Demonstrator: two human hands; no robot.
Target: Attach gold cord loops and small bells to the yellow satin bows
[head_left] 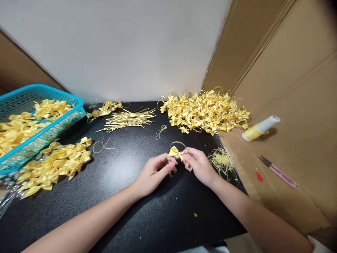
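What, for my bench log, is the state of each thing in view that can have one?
Held bow: pinched in the right hand
Teal basket: uncovered, holding bows
Left-side bows: loosely heaped
Gold cords: loosely stacked
Single cord: looped
Bow pile: densely heaped
White tube: wound with yellow thread
Thread scraps: tangled
Pink snips: lying down; open or shut unclear

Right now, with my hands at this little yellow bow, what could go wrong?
The small yellow bow sits at the fingertips of the left hand and right hand, so a loose grip might let it slip. The tangled yellow threads lie close to the right hand and could snag on it. The heaped bows reach the right edge of the black tabletop, so a bump might send some off it.
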